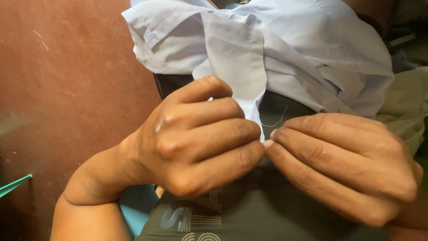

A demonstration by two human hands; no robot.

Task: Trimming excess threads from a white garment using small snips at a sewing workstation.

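The left hand [196, 138] occupies the centre of the frame, fingers curled into a loose fist with the knuckles toward the camera; its forearm runs down to the lower left corner. The right hand [347, 165] sits at the centre right and lower right, fingers likewise curled and pointing left. The two hands meet fingertip to fingertip just right of centre, closed together on the lower end of a narrow strip of the pale blue garment [276, 49]. That strip hangs down from the upper centre of the frame and disappears between the fingers of both hands; the exact pinch point is hidden by the fingers, so how much cloth each hand holds cannot be determined. The rest of the garment is bunched in loose folds across the upper centre and upper right of the frame. A short loose thread [275, 120] curls just above the right hand's index finger, beside the strip's edge; whether it is attached to the cloth cannot be determined. Beneath the hands, in the lower centre, lies a dark fabric [267, 209] with pale printed markings, extending up behind the strip. A reddish-brown surface [67, 89] fills the left side of the frame. A thin green object [13, 184] enters at the left edge. Pale cream cloth [408, 107] shows at the right edge.
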